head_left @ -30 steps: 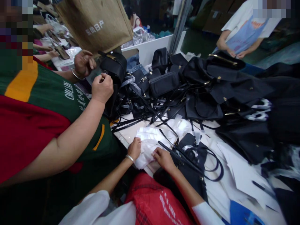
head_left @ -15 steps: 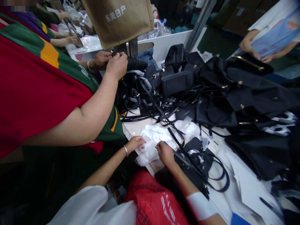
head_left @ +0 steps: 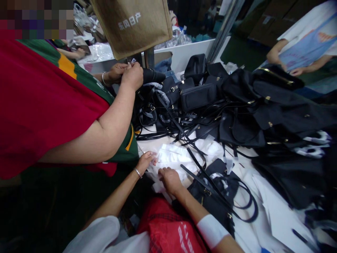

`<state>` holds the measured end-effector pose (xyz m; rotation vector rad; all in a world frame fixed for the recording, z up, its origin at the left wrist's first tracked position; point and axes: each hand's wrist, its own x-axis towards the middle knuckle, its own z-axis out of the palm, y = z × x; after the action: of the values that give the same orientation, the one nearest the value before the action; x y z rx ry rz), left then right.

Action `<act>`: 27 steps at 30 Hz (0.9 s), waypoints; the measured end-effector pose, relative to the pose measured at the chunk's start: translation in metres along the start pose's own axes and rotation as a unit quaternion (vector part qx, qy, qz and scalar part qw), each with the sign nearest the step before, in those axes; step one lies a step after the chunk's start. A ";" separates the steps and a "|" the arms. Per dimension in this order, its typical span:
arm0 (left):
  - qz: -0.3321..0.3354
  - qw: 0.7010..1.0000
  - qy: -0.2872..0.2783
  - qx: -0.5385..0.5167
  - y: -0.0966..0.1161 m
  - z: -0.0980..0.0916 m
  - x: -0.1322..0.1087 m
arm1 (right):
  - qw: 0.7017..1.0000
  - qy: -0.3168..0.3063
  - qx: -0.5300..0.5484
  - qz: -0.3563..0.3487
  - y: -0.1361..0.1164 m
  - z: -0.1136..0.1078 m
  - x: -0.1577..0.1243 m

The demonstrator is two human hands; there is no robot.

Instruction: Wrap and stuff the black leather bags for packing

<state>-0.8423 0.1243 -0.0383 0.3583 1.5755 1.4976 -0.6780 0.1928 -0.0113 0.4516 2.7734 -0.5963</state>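
My left hand [head_left: 145,161] pinches the near-left edge of a stack of thin white wrapping sheets [head_left: 175,156] lying on the table's front edge. My right hand [head_left: 170,180] rests on the near side of that same stack, its fingers curled down onto the sheets. A black handbag [head_left: 218,191] with long looped straps lies just right of my right hand. A red bag [head_left: 171,228] sits against my body below the hands.
A co-worker in a red and green shirt [head_left: 52,102] stands close on my left, both hands [head_left: 129,73] working at a small black bag. A heap of black bags and straps [head_left: 237,102] covers the table's far side. A brown bag [head_left: 134,24] hangs above. Another person [head_left: 308,45] stands far right.
My right hand slid left along the white sheets towards my left hand. My left hand now pinches the stack's edge. The co-worker raised both hands from table level up to the small bag.
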 end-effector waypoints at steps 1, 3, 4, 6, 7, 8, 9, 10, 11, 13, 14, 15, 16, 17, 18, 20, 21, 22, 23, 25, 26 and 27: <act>0.003 1.000 0.012 0.000 0.000 0.000 0.003 | 1.000 0.009 0.010 0.027 0.007 -0.005 -0.004; 0.011 0.999 0.044 -0.002 0.000 0.000 0.009 | 0.996 0.020 0.029 0.086 0.022 -0.012 -0.011; 0.015 0.998 0.063 -0.003 0.000 0.000 0.012 | 0.992 0.023 0.042 0.116 0.029 -0.015 -0.015; 0.025 0.994 0.104 -0.007 0.001 0.002 0.017 | 0.983 0.022 0.085 0.161 0.042 -0.016 -0.021; 0.029 0.992 0.123 -0.009 0.002 0.003 0.019 | 0.978 0.019 0.112 0.176 0.048 -0.015 -0.023; 0.033 0.989 0.141 -0.011 0.002 0.004 0.021 | 0.972 0.015 0.140 0.190 0.053 -0.013 -0.025; 0.037 0.987 0.156 -0.013 0.003 0.005 0.022 | 0.966 0.011 0.164 0.199 0.057 -0.011 -0.027; 0.040 0.985 0.166 -0.015 0.004 0.006 0.022 | 0.963 0.007 0.178 0.203 0.060 -0.009 -0.029; 0.042 0.984 0.173 -0.016 0.005 0.008 0.022 | 0.961 0.005 0.185 0.204 0.061 -0.006 -0.031; 0.047 0.983 0.178 -0.017 0.007 0.010 0.022 | 0.959 0.006 0.187 0.212 0.061 -0.001 -0.033; 0.051 0.983 0.177 -0.015 0.009 0.011 0.021 | 0.957 0.015 0.189 0.218 0.060 0.001 -0.034; 0.055 0.983 0.175 -0.012 0.011 0.011 0.020 | 0.954 0.033 0.194 0.225 0.059 0.002 -0.036; 0.060 0.983 0.172 -0.008 0.014 0.012 0.018 | 0.949 0.063 0.203 0.231 0.058 0.003 -0.037; 0.067 0.983 0.169 -0.002 0.018 0.012 0.017 | 0.941 0.105 0.218 0.237 0.058 0.003 -0.038; 0.073 0.984 0.160 0.005 0.023 0.012 0.015 | 0.926 0.155 0.242 0.243 0.059 0.001 -0.039; 0.079 0.990 0.115 0.012 0.034 0.014 0.010 | 0.874 0.258 0.319 0.261 0.063 -0.004 -0.040; 0.072 0.994 0.077 -0.002 0.039 0.017 0.008 | 0.836 0.300 0.369 0.273 0.065 -0.008 -0.041; 0.056 0.998 0.028 -0.033 0.045 0.020 0.005 | 0.795 0.331 0.422 0.285 0.067 -0.012 -0.041; 0.027 0.996 -0.029 -0.075 0.050 0.025 0.003 | 0.755 0.348 0.472 0.293 0.069 -0.016 -0.040; -0.053 0.976 -0.144 -0.157 0.056 0.039 -0.001 | 0.698 0.355 0.550 0.288 0.067 -0.023 -0.039; -0.092 0.961 -0.193 -0.178 0.057 0.047 -0.002 | 0.683 0.350 0.579 0.274 0.064 -0.025 -0.038; -0.123 0.947 -0.232 -0.183 0.057 0.056 -0.004 | 0.675 0.345 0.601 0.254 0.061 -0.025 -0.038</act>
<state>-0.8189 0.1703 0.0231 0.2617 0.9122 1.3520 -0.6271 0.2472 0.0018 1.9331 2.0449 -2.4207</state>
